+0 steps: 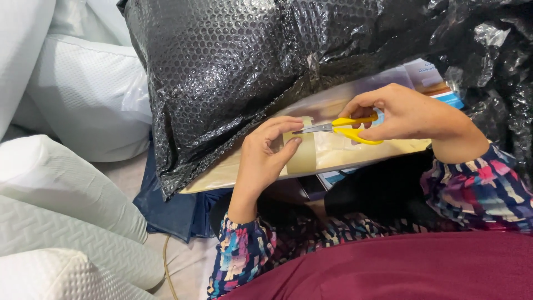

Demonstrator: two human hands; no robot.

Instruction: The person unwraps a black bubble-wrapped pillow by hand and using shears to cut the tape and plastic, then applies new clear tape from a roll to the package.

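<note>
My right hand grips yellow-handled scissors, whose blades point left at a strip of beige tape. My left hand pinches that tape strip between thumb and fingers, right at the blade tips. The tape runs across a flat tan parcel resting on my lap. A sheet of black bubble wrap covers the parcel's far side.
White padded packages lie stacked at the left. A dark blue bag sits under the bubble wrap's near corner. A printed blue-and-white booklet peeks out beyond the parcel. Crumpled black plastic fills the upper right.
</note>
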